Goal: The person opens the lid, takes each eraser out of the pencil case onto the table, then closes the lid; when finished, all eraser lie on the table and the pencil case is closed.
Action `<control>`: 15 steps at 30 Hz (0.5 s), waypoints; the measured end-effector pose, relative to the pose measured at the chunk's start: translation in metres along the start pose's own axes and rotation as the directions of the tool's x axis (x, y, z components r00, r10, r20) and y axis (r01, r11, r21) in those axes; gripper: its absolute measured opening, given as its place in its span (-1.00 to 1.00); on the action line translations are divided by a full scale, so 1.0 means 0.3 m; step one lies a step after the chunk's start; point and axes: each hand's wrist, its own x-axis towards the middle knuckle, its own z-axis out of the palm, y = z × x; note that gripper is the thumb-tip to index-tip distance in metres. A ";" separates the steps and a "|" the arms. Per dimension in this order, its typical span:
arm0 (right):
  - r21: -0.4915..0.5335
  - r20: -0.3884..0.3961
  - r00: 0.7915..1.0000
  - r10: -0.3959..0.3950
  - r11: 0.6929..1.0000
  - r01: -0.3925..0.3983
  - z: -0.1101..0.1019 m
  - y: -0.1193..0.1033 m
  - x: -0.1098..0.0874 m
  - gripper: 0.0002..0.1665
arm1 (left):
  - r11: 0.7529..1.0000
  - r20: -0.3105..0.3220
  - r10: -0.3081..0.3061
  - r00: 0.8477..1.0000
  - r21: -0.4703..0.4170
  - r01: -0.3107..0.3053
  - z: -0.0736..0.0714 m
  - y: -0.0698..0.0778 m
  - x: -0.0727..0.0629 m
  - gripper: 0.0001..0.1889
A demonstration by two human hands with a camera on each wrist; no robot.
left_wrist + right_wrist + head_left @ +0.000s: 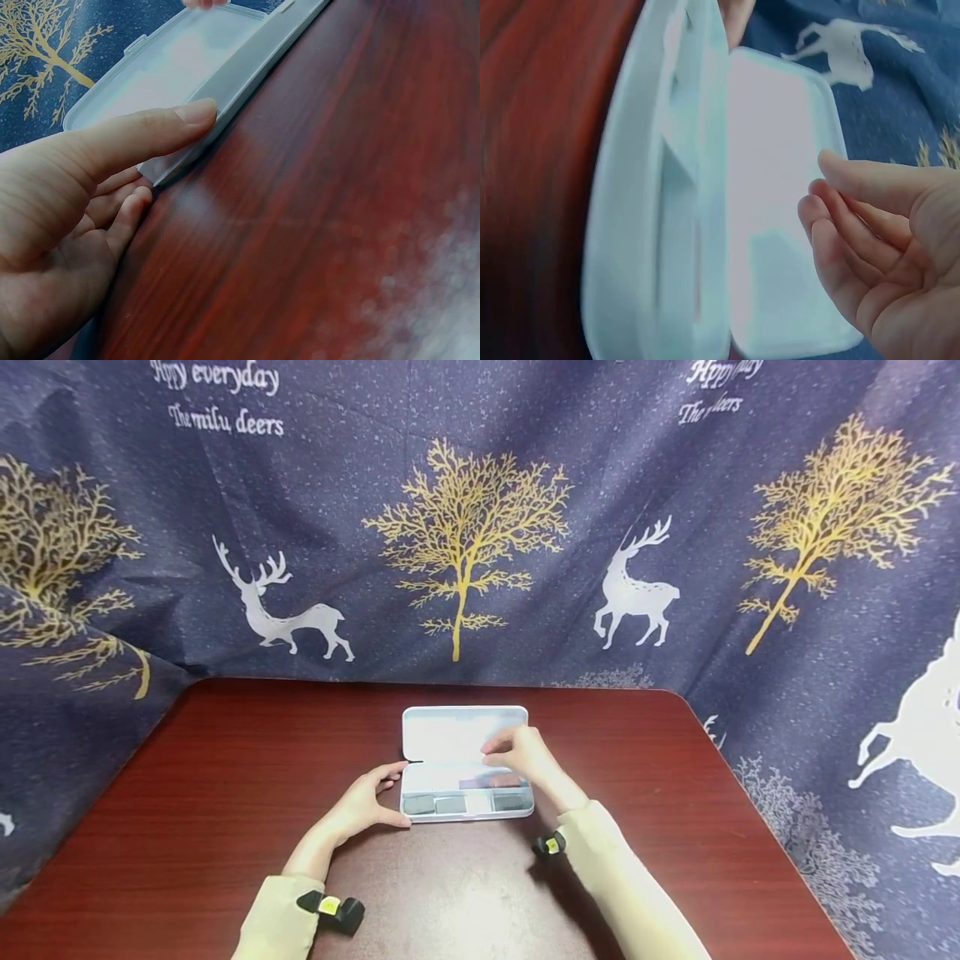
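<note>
Toward the tabletop's (262, 735) far edge, a case (468, 817) lies opened, its lid (446, 735) not yet shut, the left hand (358, 807) gripping its left end while the right hand (531, 756) curves loose fingers (840, 262) over the lid, holding nothing visible.

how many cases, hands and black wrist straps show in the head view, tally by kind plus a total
Open case: 1
Left hand and right hand: 2
Left wrist strap and right wrist strap: 2
Total: 5
</note>
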 end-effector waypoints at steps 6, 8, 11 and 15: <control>-0.021 0.061 0.994 -0.090 0.996 0.091 0.088 -0.039 0.011 -0.87 | 1.000 -0.002 -0.001 1.000 0.010 0.001 0.002 -0.002 0.000 0.02; -0.033 0.078 0.991 -0.107 0.993 0.110 0.113 -0.046 0.014 -0.87 | 1.000 0.000 -0.018 1.000 0.002 0.018 0.003 -0.003 0.000 0.02; -0.053 0.107 0.987 -0.117 0.991 0.123 0.146 -0.049 0.019 -0.87 | 1.000 0.008 -0.027 1.000 0.003 0.026 0.002 -0.004 0.001 0.03; -0.069 0.131 0.981 -0.143 0.986 0.153 0.179 -0.052 0.020 -0.87 | 0.999 0.011 -0.033 0.999 -0.004 0.033 -0.002 -0.005 0.002 0.02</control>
